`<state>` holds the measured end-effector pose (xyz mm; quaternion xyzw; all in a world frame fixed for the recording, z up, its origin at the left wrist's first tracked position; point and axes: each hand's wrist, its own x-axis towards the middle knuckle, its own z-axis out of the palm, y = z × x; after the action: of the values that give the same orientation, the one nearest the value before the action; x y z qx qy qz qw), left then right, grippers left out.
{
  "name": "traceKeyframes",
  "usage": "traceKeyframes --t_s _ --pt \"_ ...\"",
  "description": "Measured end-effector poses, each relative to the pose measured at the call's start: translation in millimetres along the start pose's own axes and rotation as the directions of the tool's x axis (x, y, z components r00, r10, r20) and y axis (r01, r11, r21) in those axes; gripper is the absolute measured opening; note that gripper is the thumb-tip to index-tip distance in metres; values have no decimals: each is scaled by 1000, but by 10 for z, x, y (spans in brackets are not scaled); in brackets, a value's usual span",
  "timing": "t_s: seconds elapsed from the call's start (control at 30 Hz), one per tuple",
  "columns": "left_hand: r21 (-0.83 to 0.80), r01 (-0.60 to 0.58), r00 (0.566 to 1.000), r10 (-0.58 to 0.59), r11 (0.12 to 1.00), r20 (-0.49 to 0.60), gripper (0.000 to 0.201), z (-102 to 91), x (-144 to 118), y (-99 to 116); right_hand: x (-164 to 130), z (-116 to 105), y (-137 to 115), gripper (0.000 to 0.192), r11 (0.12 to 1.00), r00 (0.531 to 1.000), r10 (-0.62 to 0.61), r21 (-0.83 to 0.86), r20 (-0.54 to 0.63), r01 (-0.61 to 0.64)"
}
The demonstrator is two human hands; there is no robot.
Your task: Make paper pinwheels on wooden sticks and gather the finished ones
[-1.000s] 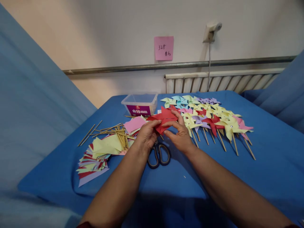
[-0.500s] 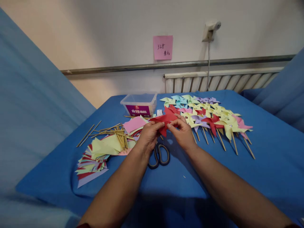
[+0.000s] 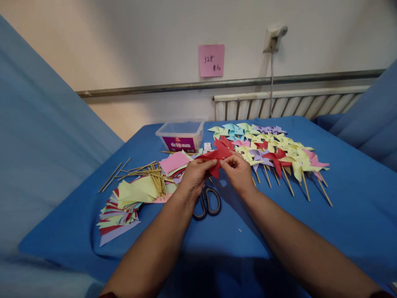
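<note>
A red paper pinwheel (image 3: 214,156) is held up over the middle of the table between my two hands. My left hand (image 3: 197,174) pinches its lower left side, thumb on top. From the right, my right hand (image 3: 238,169) has thumb and fingertips closed at the pinwheel's centre; whether a small pin is between them cannot be made out. Just below my hands lie black-handled scissors (image 3: 207,203), their blades hidden behind my left hand. Behind the held paper sits another red pinwheel (image 3: 225,144).
Many coloured pinwheels on sticks (image 3: 300,164) cover the right side. To the left are loose wooden sticks (image 3: 158,180), fanned coloured paper (image 3: 119,219) and a pink sheet (image 3: 175,162). A clear plastic box (image 3: 180,136) stands at the back, near the wall. Blue curtains (image 3: 37,124) hang on both sides.
My right fingertips have shifted very slightly at the centre of the red pinwheel. Both hands keep their hold, and the things on the table stay where they were.
</note>
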<state>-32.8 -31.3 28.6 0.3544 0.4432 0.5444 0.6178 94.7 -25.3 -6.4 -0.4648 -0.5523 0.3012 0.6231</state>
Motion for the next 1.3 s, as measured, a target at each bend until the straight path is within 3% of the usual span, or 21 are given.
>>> traceKeyframes --t_s 0.43,0.53,0.6,0.7,0.8,0.87,0.97,1.03,1.13,1.23,1.3 --pt "70 -21 998 25 997 -52 23 -8 29 -26 -11 15 12 20 1000 1000 16 24 16 -17" --pt "154 -28 996 42 988 -85 23 -37 39 -13 14 -12 5 19 987 997 80 139 8 -80" --pt "211 -18 998 31 977 -59 22 -58 32 19 52 -50 -18 32 952 986 166 257 27 -167" --pt "319 12 1000 -20 948 23 19 -91 11 81 113 -127 -88 42 874 946 278 364 168 -321" --pt "426 24 992 -73 905 100 16 -122 -11 137 141 -198 -155 45 808 861 317 362 397 -465" --pt "495 7 988 -84 869 133 15 -138 -22 167 141 -230 -166 49 805 812 305 320 499 -499" --pt "581 -31 979 -92 813 181 16 -151 -27 201 132 -242 -123 48 828 779 289 263 556 -495" --pt "607 -46 978 -87 794 189 18 -146 -22 205 121 -219 -76 44 840 785 295 244 545 -485" --pt "547 -72 991 0 834 130 16 -105 -6 164 91 -132 -20 43 817 844 323 323 428 -477" --pt "349 -101 995 97 932 29 15 -30 2 72 55 -11 10 44 729 898 380 525 223 -439" --pt "193 -57 998 57 980 6 21 16 -3 2 35 61 25 43 677 902 413 622 122 -394"
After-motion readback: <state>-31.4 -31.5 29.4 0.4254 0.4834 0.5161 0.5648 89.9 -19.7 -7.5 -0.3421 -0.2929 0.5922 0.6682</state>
